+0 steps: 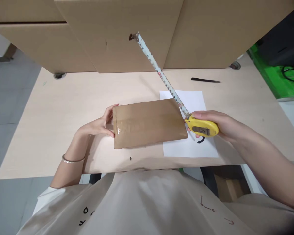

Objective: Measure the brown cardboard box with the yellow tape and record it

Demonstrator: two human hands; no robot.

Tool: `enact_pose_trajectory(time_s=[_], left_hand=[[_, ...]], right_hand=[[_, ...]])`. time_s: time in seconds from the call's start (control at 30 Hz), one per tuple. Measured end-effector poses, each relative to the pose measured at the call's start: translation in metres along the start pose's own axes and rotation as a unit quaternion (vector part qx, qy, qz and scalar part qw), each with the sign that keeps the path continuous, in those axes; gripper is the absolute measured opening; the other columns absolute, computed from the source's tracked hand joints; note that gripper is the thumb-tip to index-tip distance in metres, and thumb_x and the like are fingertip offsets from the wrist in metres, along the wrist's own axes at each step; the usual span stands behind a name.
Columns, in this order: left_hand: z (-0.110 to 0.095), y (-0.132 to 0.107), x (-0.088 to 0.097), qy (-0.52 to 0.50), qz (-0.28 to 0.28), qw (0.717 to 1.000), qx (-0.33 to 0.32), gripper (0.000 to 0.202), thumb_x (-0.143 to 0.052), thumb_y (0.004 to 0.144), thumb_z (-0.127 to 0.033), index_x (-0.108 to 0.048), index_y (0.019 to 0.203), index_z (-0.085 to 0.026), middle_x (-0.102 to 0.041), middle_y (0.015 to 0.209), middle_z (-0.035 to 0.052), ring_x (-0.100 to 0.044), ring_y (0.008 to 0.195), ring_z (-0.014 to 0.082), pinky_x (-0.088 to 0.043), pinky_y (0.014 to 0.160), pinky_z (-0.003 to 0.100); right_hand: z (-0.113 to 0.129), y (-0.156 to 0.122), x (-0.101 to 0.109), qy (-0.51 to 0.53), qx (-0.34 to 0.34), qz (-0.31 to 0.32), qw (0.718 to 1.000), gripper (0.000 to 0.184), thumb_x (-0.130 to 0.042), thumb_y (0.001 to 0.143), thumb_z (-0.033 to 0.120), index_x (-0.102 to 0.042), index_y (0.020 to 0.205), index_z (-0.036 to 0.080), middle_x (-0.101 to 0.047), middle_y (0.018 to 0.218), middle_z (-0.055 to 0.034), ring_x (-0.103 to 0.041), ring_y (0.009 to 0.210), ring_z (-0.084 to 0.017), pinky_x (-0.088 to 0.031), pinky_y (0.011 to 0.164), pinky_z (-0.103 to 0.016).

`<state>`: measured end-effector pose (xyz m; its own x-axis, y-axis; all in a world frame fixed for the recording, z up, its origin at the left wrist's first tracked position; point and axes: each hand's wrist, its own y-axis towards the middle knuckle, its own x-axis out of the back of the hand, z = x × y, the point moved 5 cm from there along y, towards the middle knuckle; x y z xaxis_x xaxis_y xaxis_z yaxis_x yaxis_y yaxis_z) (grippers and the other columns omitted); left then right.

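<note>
A small brown cardboard box (149, 124) with shiny clear tape at its left end is in the middle, over the table. My left hand (103, 122) grips that left end, thumb and fingers spread around its edge. In my right hand (210, 118) is a yellow tape measure (202, 127), held beside the box's right end. Its white blade (161, 75) is pulled out and slants up to the left, with the metal hook in the air. Beneath the box's right part lies a white sheet of paper (186, 148) with a dark mark on it.
Large cardboard boxes (127, 39) stand along the back of the pale wooden table (63, 98). A black pen-like object (205, 80) lies at the back right. Cable holes sit near both rear corners. A green surface (267, 73) with a dark cable is at the far right.
</note>
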<state>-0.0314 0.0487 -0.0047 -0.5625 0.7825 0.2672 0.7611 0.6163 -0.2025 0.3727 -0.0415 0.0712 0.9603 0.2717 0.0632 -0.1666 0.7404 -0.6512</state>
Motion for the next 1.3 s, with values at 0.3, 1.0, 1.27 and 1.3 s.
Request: enact_pose_trajectory(time_s=[0.3, 1.0, 1.27, 1.3], left_hand=[[0.000, 0.000, -0.007, -0.014, -0.066, 0.997, -0.026, 0.112, -0.096, 0.065, -0.057, -0.028, 0.153, -0.040, -0.025, 0.169, 0.0148, -0.034, 0.158, 0.0465, -0.039, 0.125, 0.064], [-0.081, -0.049, -0.139, 0.350, -0.316, 0.825, 0.311, 0.159, -0.069, 0.054, -0.100, -0.016, 0.170, -0.005, -0.073, 0.086, 0.0164, -0.069, 0.068, 0.0344, -0.034, 0.052, 0.035], [-0.085, -0.075, -0.094, 0.313, -0.300, 0.871, 0.231, 0.103, -0.063, 0.084, -0.080, -0.033, 0.163, -0.021, -0.074, 0.077, 0.0051, -0.062, 0.053, 0.0228, -0.033, 0.054, 0.032], [-0.082, -0.079, -0.074, 0.271, -0.338, 0.878, 0.205, 0.082, -0.051, 0.093, -0.076, -0.042, 0.155, -0.023, -0.074, 0.080, 0.0044, -0.064, 0.059, 0.0224, -0.038, 0.057, 0.032]], right_hand=[[0.024, 0.015, 0.003, -0.042, 0.047, -0.001, 0.998, 0.045, -0.073, 0.081, 0.064, -0.073, 0.080, 0.019, -0.071, 0.084, -0.0086, -0.063, 0.065, -0.019, -0.049, 0.059, -0.031], [0.156, 0.150, -0.056, -0.301, 0.089, 0.152, 0.937, 0.040, -0.080, 0.082, 0.053, -0.070, 0.088, 0.015, -0.068, 0.078, -0.0081, -0.063, 0.067, -0.018, -0.051, 0.067, -0.032], [0.156, 0.108, -0.029, -0.331, 0.114, 0.082, 0.933, 0.038, -0.070, 0.092, 0.054, -0.073, 0.092, 0.016, -0.070, 0.086, -0.0054, -0.058, 0.071, -0.012, -0.045, 0.067, -0.027], [0.150, 0.097, -0.016, -0.334, 0.099, 0.076, 0.934, 0.039, -0.066, 0.095, 0.054, -0.073, 0.092, 0.015, -0.070, 0.089, -0.0054, -0.058, 0.072, -0.011, -0.044, 0.067, -0.026]])
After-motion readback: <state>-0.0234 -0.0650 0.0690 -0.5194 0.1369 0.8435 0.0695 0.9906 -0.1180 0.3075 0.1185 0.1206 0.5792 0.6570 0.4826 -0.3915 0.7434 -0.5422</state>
